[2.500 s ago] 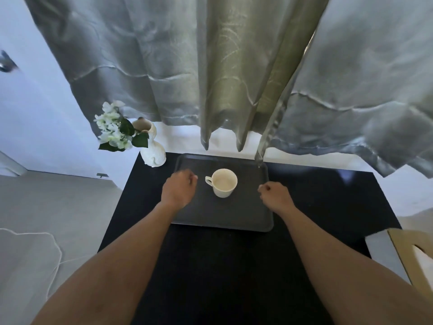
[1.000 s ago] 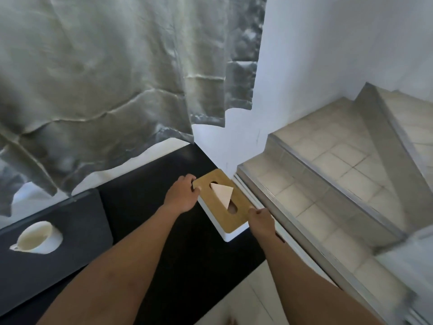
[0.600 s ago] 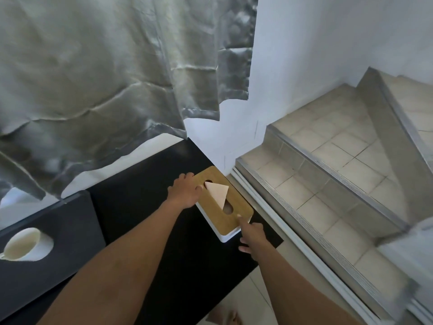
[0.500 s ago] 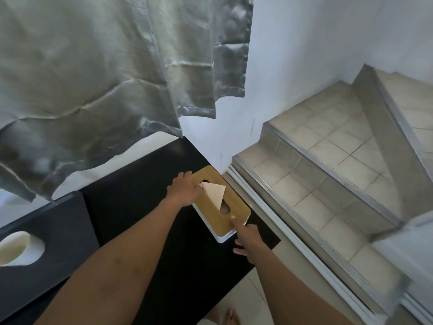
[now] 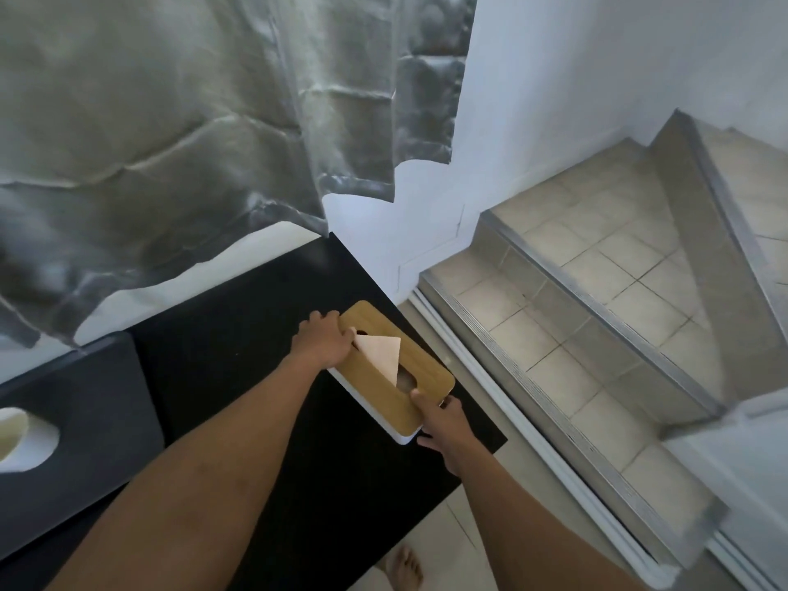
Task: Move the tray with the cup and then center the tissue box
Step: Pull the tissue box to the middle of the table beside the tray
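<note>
The tissue box [image 5: 420,379], white with a wooden lid and a pale tissue sticking up, sits at the right edge of the black table [image 5: 239,334]. My left hand [image 5: 324,341] grips its far left end. My right hand [image 5: 441,422] holds its near right end, thumb on the lid. The dark grey tray [image 5: 81,420] lies at the left of the table, and the white cup [image 5: 23,439] on it is cut off by the frame's left edge.
Grey curtains [image 5: 192,121] hang over the back of the table. Tiled steps [image 5: 597,313] rise to the right, just past the table's edge. A white wall [image 5: 554,78] stands behind. A bare foot [image 5: 405,569] shows on the floor below.
Earlier both hands were at the tray's sides; the view has since swung right to the tissue box. In the last second my right hand shifted along the box's near end and closed on it.
</note>
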